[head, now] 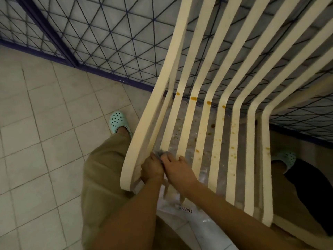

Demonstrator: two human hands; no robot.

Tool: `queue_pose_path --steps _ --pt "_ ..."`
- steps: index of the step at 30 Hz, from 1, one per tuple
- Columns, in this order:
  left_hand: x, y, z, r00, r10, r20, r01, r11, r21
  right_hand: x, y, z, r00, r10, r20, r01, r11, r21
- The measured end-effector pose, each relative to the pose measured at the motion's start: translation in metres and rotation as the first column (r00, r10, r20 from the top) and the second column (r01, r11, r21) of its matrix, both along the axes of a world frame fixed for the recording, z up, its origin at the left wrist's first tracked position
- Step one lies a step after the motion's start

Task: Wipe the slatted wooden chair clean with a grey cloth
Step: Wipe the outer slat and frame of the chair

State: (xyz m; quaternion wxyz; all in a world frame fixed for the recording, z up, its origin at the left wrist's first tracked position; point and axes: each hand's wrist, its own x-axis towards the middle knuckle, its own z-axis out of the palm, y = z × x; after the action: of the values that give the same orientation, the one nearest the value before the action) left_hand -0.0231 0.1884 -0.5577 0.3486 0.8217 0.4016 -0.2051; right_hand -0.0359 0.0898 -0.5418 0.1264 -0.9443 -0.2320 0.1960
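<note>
Your two hands meet at the front left corner of the slatted chair [234, 141], just inside its broad side rail [144, 127]. Your left hand [152, 168] has its fingers curled round the grey cloth [160, 153]. Your right hand [177, 170], touching the left, pinches the same cloth with bent fingers. The cloth is a small crumpled wad pushed into the gap between the rail and the first thin slats, and only a little of it shows above your knuckles.

The gaps between the slats are narrow. The side rail is wide and flat, and it rolls over into a rounded lip at the chair's front edge, just below your left wrist. The slats are cream and matte. They bend smoothly from the seat up into the back, and orange-brown stains [193, 98] dot them along the bend and down the middle of the seat.

To the left of the chair there is open floor of pale square tiles [45, 123] with dark grout lines. Close behind the chair's back stands a dark wire grille [108, 42] of crossed diagonals in a purple frame. Under the seat lies a crinkled clear plastic sheet [207, 226] with a printed label. Your khaki trouser leg [102, 168] and a mint perforated clog [118, 120] are just beside the side rail.
</note>
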Motion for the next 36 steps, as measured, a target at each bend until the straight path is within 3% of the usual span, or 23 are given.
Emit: queue_pose_path --steps 4,8,16,20,28,32,36 --pt "0.031 0.002 0.008 0.989 -0.054 0.135 0.064 0.995 -0.071 0.016 -0.009 0.002 1.0 -0.012 0.005 0.012 0.999 0.032" --pt "0.045 -0.005 0.002 0.983 -0.117 0.145 0.128 0.989 -0.072 0.062 -0.013 0.008 0.997 0.042 0.062 -0.042 0.999 0.001" --pt "0.048 -0.024 -0.011 0.965 -0.138 0.221 0.098 0.978 0.181 0.121 -0.039 -0.006 0.967 0.184 0.176 -0.191 0.981 0.026" --pt "0.05 -0.025 -0.013 0.962 -0.207 0.177 0.158 0.953 0.26 0.167 -0.044 -0.019 0.964 0.144 0.222 -0.151 0.988 0.019" --pt "0.052 -0.024 -0.018 0.972 -0.188 0.14 0.155 0.963 0.219 0.267 -0.055 -0.018 0.937 0.065 0.343 -0.024 0.992 -0.124" --pt "0.053 -0.02 -0.018 0.974 -0.17 0.151 0.14 0.971 0.194 0.289 -0.059 -0.01 0.915 0.134 0.38 -0.023 0.959 -0.283" --pt "0.053 -0.023 -0.013 0.976 -0.146 0.16 0.118 0.978 0.171 0.277 -0.057 -0.014 0.915 0.142 0.378 -0.045 0.966 -0.255"
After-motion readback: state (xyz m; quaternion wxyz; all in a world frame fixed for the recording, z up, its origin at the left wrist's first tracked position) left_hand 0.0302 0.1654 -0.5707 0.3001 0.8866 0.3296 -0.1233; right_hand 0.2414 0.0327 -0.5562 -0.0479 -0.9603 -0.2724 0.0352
